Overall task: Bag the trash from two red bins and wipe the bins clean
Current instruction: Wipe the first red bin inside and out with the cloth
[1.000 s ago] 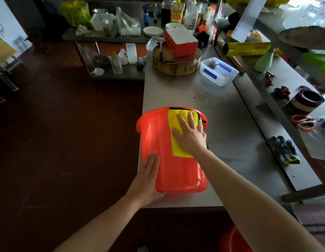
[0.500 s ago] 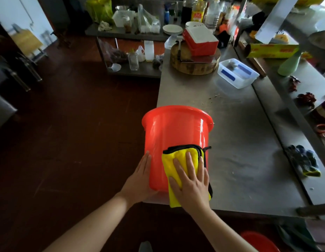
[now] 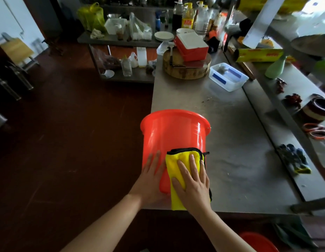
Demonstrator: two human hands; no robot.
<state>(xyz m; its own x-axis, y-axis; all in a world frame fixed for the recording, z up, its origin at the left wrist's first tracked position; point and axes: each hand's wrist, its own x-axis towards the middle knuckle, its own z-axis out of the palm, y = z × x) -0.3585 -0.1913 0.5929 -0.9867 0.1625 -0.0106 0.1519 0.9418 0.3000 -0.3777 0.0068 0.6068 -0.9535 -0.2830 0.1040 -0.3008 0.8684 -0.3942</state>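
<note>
- Head view: a red bin [image 3: 173, 135] rests on a steel table [image 3: 230, 142] at its near left corner. The flared rim is on the far side, and the base end points toward the person.
- Left hand [image 3: 150, 180]: laid flat on the bin's left wall near the base, with the fingers straight and close together, gripping nothing.
- Right hand [image 3: 192, 182]: fingers straight and spread, pressing a yellow cloth [image 3: 178, 159] against the bin's wall without curling round it.
- The yellow cloth has a black edge, is folded, covers the lower right part of the wall, and hangs past the table's near edge.
- A second red bin [image 3: 258, 240] sits low at the bottom right, below the table, with only part of its rim in view.
- Far end of the table: a round wooden chopping block [image 3: 185, 70] carries a red box with a white lid [image 3: 192, 46]; just right of it stands a clear plastic container [image 3: 229, 76].
- Right-hand ledge: a yellow cling-film box [image 3: 258, 55], a pale green bottle [image 3: 274, 69], and dark work gloves [image 3: 294, 159] with a yellow cuff.
</note>
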